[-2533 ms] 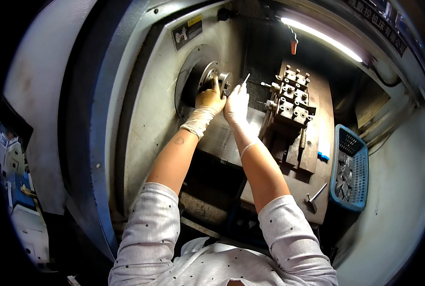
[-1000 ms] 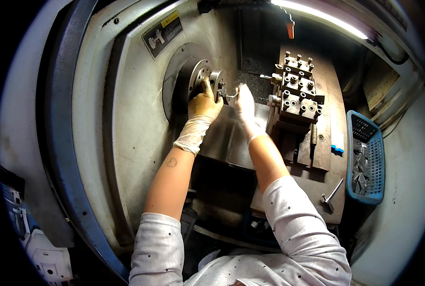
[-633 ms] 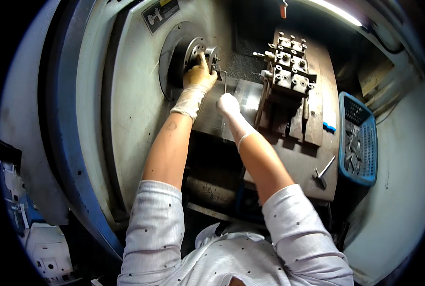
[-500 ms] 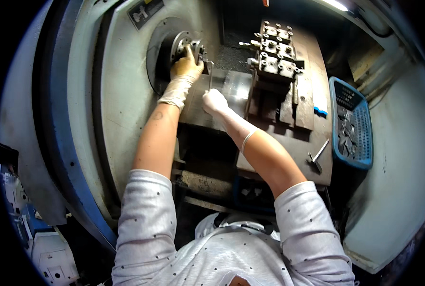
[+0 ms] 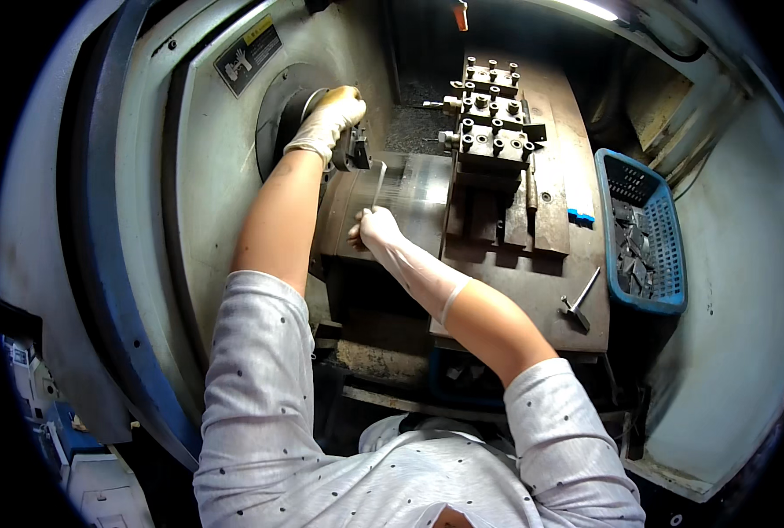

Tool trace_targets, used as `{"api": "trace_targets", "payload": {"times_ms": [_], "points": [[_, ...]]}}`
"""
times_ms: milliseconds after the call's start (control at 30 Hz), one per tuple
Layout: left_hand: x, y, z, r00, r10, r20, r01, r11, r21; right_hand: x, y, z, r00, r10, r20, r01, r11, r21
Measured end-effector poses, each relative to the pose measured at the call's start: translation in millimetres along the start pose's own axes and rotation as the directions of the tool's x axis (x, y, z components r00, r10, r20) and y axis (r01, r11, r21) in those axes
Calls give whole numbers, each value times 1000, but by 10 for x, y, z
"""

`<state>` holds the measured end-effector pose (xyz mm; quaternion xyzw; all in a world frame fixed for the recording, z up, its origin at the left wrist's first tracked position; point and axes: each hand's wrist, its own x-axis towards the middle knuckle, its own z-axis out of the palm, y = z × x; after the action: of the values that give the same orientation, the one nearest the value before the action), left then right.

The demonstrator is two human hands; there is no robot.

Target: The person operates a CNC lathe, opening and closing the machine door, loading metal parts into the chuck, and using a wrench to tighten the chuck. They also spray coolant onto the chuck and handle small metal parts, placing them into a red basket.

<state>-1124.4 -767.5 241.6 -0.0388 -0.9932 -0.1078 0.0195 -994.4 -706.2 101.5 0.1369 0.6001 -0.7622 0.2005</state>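
Head view, right hand [image 5: 373, 231]: closed round the hex key's [image 5: 381, 184] near end
Hex key: bent end just beside the chuck [image 5: 351, 154], contact unclear; probably light, stiff, slippery if oily; best gripped far along its shank
Left hand [image 5: 337, 109]: curled over the chuck; hold hidden, cannot tell

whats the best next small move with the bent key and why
Probably press the key's bent tip snugly toward the block before any pull: the right hand grips its lower end, the tip sits right by the block, and whether it is seated can't be seen. The left hand is up at the chuck, seemingly ready to steady it.
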Motion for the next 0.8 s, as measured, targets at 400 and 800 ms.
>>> {"api": "trace_targets", "payload": {"times_ms": [400,800], "points": [[-78,-288,434,817,98,-569,-291,921,-260,-188,-204,-109,949,-290,-126,277,954,-115],[-489,-214,631,440,201,-875,-434,901,-11,53,-124,125,880,-388,-275,336,917,-216]]}}
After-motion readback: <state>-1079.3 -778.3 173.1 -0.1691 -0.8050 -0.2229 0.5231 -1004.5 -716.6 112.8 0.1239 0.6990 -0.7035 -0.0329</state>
